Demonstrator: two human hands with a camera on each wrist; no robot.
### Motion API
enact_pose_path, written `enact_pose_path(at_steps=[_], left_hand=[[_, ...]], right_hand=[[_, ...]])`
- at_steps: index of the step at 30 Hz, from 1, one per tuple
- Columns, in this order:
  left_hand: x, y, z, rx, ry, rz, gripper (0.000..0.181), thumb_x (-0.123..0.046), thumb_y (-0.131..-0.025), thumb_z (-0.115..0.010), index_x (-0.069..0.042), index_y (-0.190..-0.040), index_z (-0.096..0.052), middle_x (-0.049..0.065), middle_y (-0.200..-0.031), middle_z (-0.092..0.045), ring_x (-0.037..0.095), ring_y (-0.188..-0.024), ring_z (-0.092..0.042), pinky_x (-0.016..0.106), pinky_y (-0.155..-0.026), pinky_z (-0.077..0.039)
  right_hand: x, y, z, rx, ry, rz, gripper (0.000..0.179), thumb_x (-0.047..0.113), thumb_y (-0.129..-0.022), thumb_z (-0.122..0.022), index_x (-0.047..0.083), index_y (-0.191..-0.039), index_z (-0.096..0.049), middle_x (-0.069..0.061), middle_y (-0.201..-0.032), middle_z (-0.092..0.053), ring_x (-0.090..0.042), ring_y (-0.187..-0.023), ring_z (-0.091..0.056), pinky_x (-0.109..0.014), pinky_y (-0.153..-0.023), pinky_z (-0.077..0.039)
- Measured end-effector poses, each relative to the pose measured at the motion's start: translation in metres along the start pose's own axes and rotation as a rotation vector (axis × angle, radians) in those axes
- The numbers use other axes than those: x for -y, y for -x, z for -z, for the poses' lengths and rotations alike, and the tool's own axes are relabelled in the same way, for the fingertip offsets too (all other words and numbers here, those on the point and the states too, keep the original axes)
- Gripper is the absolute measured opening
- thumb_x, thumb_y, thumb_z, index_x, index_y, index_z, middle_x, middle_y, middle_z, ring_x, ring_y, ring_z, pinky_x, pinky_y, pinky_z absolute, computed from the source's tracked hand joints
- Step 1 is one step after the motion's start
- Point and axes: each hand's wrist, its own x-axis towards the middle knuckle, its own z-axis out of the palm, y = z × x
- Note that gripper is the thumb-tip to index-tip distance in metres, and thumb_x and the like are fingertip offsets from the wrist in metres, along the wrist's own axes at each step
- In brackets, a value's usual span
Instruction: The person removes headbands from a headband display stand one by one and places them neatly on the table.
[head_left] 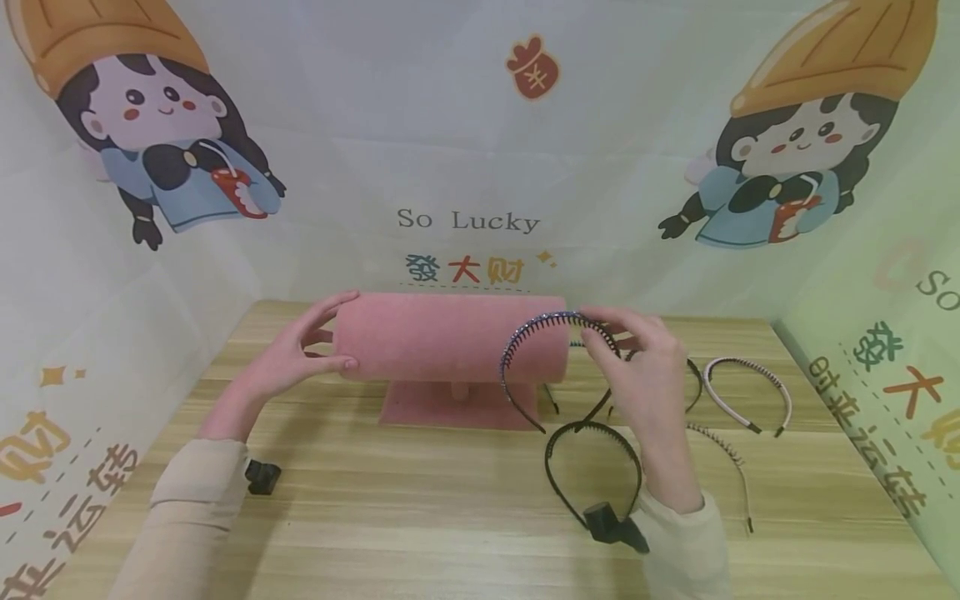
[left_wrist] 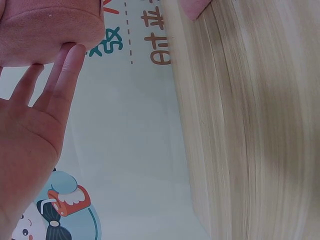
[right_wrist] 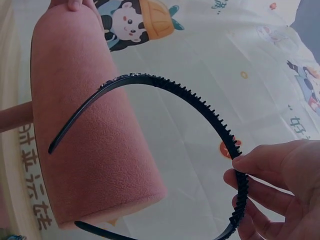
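A pink, velvety display stand [head_left: 435, 337] lies crosswise as a padded roll above a flat base [head_left: 427, 407]. My left hand [head_left: 285, 358] holds its left end, thumb at the front and index finger at the top; in the left wrist view, straight fingers [left_wrist: 65, 80] touch the round end. Between thumb and fingers, my right hand [head_left: 648, 383] pinches one side of a dark toothed headband [right_wrist: 132, 79] with blue glitter along its top. The headband is held with its tips down, in front of the roll's right end in the head view. Its arch overlaps the pink fabric there.
A black headband [head_left: 551, 475] lies in front of the stand, partly behind a black wrist-camera mount [head_left: 602, 521]. To the right lie a pale pink headband [head_left: 712, 379] and a thin wavy one [head_left: 742, 487]. Another dark headband [head_left: 700, 383] is partly hidden by my right hand. Printed cloth walls [head_left: 330, 183] surround the wooden table [head_left: 375, 517].
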Motion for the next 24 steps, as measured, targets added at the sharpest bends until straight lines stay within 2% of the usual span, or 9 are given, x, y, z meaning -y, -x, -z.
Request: enact_pose_path(at_steps=[7, 24], left_hand=[[0.0, 0.0, 0.0, -0.002, -0.01, 0.007, 0.088, -0.016, -0.088, -0.075, -0.035, -0.156, -0.024, 0.013, -0.161, -0.029, 0.006, -0.113, -0.058, 0.031, -0.089, -0.056], [0.001, 0.0, 0.0, -0.001, 0.002, -0.001, 0.088, -0.015, -0.088, -0.075, -0.036, -0.156, -0.024, 0.012, -0.161, -0.029, 0.006, -0.112, -0.058, 0.029, -0.088, -0.057]], right_hand=[[-0.003, -0.001, 0.001, -0.012, 0.012, 0.002, 0.019, 0.008, -0.084, -0.076, 0.009, -0.103, -0.077, -0.01, -0.101, -0.075, -0.014, -0.089, -0.061, -0.011, -0.073, -0.049], [-0.013, -0.001, 0.009, -0.017, 0.015, -0.006, 0.018, 0.004, -0.086, -0.073, 0.009, -0.103, -0.076, -0.008, -0.103, -0.074, -0.01, -0.091, -0.058, -0.007, -0.074, -0.049]])
